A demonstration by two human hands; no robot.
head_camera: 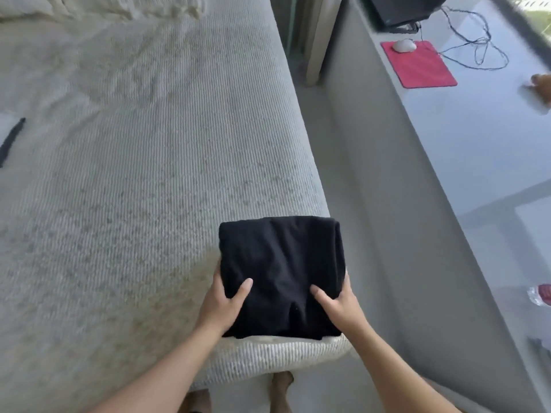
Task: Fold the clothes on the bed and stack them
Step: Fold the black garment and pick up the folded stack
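Observation:
A folded black garment (280, 263) lies as a neat square at the near right corner of the bed (149, 174). My left hand (223, 302) grips its left edge, thumb on top and fingers tucked underneath. On the opposite edge my right hand (337, 305) holds it the same way. Part of another dark piece of clothing (10, 141) shows at the bed's far left edge.
The bed has a ribbed cream cover, with rumpled bedding (104, 7) at its far end. To the right runs a grey desk (477, 150) holding a red mouse pad (420, 65), a white mouse (404, 45), cables and a plastic bottle (541, 295). My bare feet (281, 383) stand on the floor.

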